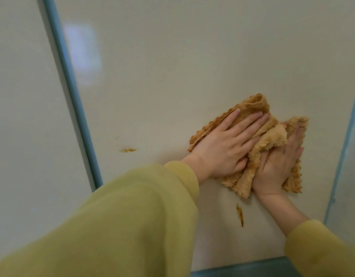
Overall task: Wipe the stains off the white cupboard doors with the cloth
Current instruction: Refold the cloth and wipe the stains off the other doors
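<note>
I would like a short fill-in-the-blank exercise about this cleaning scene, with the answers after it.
1. Both hands press a crumpled cloth of ____ colour against the cupboard door.
2. The number of stains visible on the door is ____.
3. The streak stain lies ____ the cloth.
4. The sleeves are ____.

Missing words: tan; two; below; yellow-green

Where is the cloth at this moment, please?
In the head view the cloth is right of centre, pressed flat against the white cupboard door under the left hand and right hand, just above the vertical brown stain.
</note>
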